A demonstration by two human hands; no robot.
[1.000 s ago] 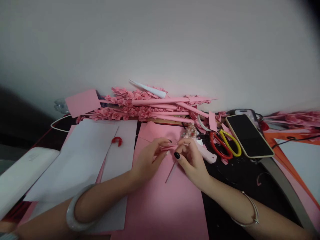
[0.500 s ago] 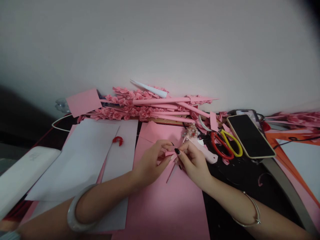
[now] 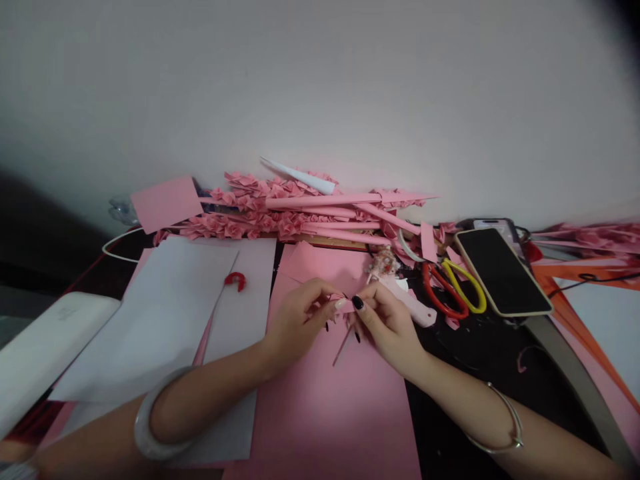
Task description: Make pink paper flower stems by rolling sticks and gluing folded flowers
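Observation:
A small folded piece of pink paper (image 3: 344,305) is pinched between both my hands above the large pink sheet (image 3: 335,413). My left hand (image 3: 303,320) grips its left side with thumb and forefinger, the other fingers curled beneath. On its right, my right hand (image 3: 387,323) pinches the edge between a dark-nailed thumb and the fingers. A thin stick (image 3: 343,348) slants down toward me from under the right hand's fingers; its upper end is hidden. Just beyond the right hand lies a pale pink tool handle (image 3: 413,303), partly covered.
Scissors with red and yellow handles (image 3: 465,287) lie right, beside a phone (image 3: 503,272). Along the wall are pink paper flowers (image 3: 245,217) and rolled paper tubes (image 3: 325,201). White sheets (image 3: 165,313) with a red curved piece (image 3: 235,281) lie left, near a white box-like object (image 3: 65,340).
My left thumb and fingers have moved right and closed in on the paper, nearer my right thumb. Less of the folded piece shows. The right hand has barely moved.

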